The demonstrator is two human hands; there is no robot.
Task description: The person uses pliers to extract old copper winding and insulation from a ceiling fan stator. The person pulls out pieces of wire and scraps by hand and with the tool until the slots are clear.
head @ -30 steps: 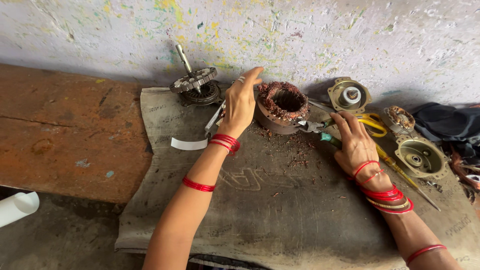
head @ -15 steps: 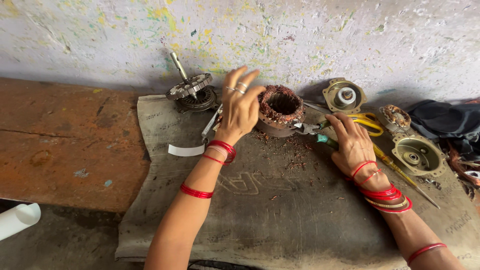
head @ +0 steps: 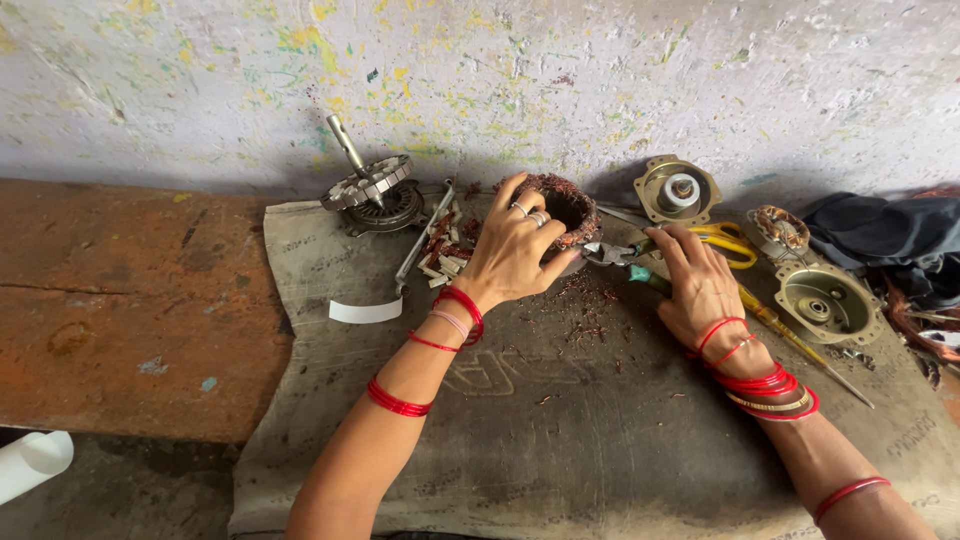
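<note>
My left hand (head: 513,250) grips the near side of a round motor stator (head: 566,206) wound with copper wire, which rests on a grey sack mat (head: 560,430). My right hand (head: 697,283) lies on green-handled pliers (head: 625,257) whose jaws point at the stator's right side. Both wrists carry red bangles. Bits of copper wire lie scattered on the mat in front of the stator.
A rotor with a shaft (head: 368,186) stands at the back left, beside small pale strips (head: 442,250) and a white tape strip (head: 365,311). Two metal end caps (head: 677,190) (head: 828,303), yellow scissors (head: 728,241), a screwdriver (head: 800,345) and dark cloth (head: 885,235) lie right. A rusty plate (head: 130,300) borders the mat.
My left hand has come down from above the stator and closed around its near side. My right hand stays on the pliers.
</note>
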